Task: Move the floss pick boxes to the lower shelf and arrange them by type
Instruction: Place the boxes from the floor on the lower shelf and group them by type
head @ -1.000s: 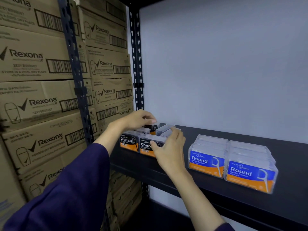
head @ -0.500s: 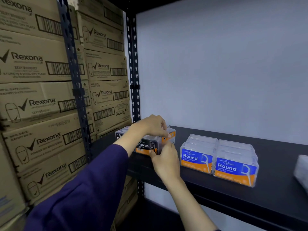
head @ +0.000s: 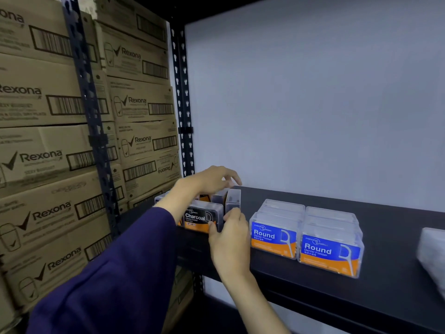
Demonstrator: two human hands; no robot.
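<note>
While both hands frame it, the Charcoal box (head: 203, 219) sits upright — label frontward.

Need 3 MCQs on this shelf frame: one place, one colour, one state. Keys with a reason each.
1. Where do the clear Round floss boxes with blue-orange labels stand relative to the black-labelled Charcoal floss box?
A. to its right
B. to its left
C. on top of it

2. The black metal shelf stands before a back wall of which colour?
A. green
B. red
C. white

3. What is the right hand doing?
A. hanging idle
B. touching the Charcoal box
C. lifting a Round box

A: they sit further right on the shelf.
C: the wall is plain white.
B: its fingers meet that box's right end.
</note>
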